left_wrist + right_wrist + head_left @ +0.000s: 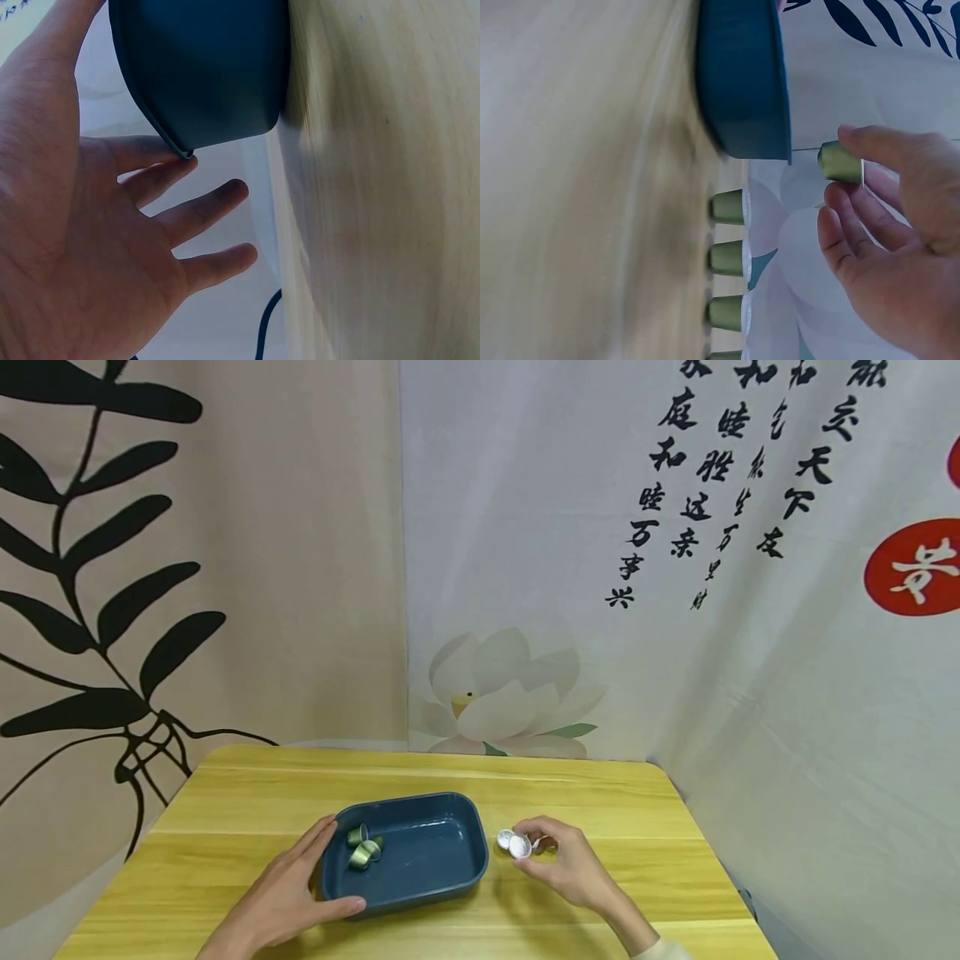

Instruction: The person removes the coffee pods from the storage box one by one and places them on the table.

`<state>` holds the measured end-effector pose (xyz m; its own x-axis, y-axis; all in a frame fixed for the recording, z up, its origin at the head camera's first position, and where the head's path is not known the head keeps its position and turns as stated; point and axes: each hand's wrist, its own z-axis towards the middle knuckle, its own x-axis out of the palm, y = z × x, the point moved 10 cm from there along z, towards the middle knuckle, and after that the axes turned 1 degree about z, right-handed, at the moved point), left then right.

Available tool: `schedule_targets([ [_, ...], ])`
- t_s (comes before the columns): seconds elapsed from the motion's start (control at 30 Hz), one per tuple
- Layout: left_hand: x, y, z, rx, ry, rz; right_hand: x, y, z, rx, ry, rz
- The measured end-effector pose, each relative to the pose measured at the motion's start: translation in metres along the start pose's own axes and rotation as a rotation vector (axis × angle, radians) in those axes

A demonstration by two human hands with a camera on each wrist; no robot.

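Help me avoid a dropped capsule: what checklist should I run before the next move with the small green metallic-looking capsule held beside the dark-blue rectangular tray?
1. Small green metallic-looking capsule pinched in the right-hand grip: ok.
2. Firmness of that pinch: cannot tell.
3. Capsule above the dark-blue rectangular glossy tray: not ok, it is outside, beyond the right end.
4. Left-hand grip touching the tray: ok.
5. Bare room inside: ok, the green cup-shaped capsules lie toward the left end.
6. Exact count inside: cannot tell, they overlap.
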<state>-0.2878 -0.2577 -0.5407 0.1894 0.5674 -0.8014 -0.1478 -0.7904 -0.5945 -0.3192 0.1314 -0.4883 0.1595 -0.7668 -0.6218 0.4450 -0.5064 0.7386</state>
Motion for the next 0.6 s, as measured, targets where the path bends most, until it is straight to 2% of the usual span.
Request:
schedule_targets([
  [0.17, 0.0, 0.0, 0.0, 0.001, -0.007, 0.012, 0.004, -0.011, -0.005, 0.056, 0.006, 0.0],
  [0.6, 0.0, 0.0, 0.0, -0.006, -0.006, 0.018, 0.014, -0.023, -0.01, 0.079, 0.045, 0.039],
])
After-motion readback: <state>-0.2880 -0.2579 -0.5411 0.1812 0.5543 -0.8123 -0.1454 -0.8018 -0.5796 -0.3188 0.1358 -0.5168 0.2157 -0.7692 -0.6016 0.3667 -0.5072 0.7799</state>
